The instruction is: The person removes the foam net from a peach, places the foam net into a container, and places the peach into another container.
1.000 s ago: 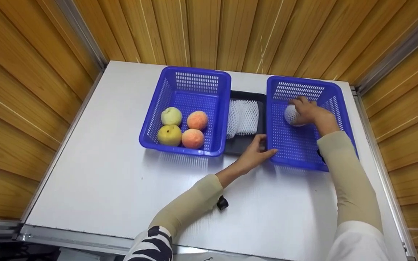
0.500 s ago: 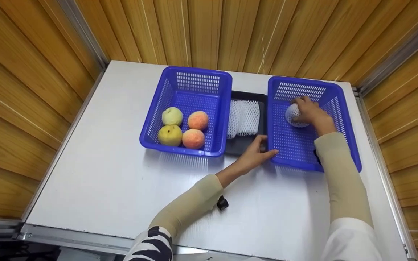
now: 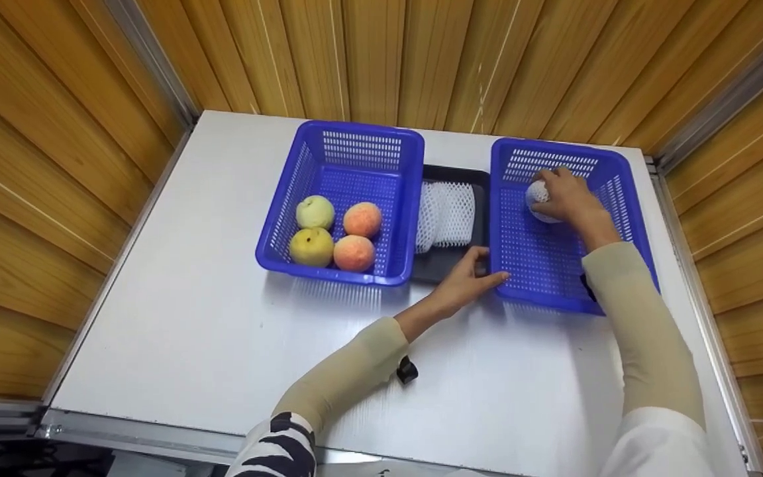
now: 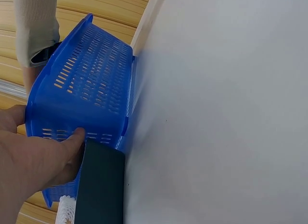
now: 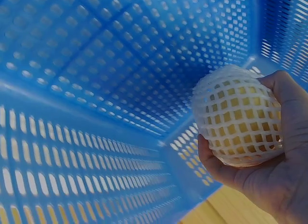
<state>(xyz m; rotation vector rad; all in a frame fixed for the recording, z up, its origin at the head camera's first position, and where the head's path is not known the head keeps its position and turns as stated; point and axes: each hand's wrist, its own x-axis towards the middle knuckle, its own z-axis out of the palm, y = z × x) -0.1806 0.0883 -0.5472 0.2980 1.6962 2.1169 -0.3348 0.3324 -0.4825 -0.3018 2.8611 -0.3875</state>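
My right hand (image 3: 570, 197) grips a round yellow fruit in a white foam net (image 5: 240, 120) inside the right blue basket (image 3: 527, 295). Fingers and thumb curl round the fruit's sides; its exact kind is hard to tell through the net. At that basket's near left corner, my left hand (image 3: 462, 285) holds the rim. One digit reaches over the rim and another lies against the outer wall, as the left wrist view shows. Between the baskets, a black tray (image 3: 434, 266) carries white foam nets (image 3: 454, 213), close beside the left hand.
A second blue basket (image 3: 414, 199) on the left contains a pale green fruit (image 3: 315, 212), a yellow fruit (image 3: 311, 247) and two peaches (image 3: 354, 253). The white table (image 3: 176, 278) is bordered by wood-panelled walls (image 3: 355, 59).
The right hand and the netted fruit have shifted slightly toward the back of the right basket, with the grip changing a little. My left hand stays at the basket's corner.
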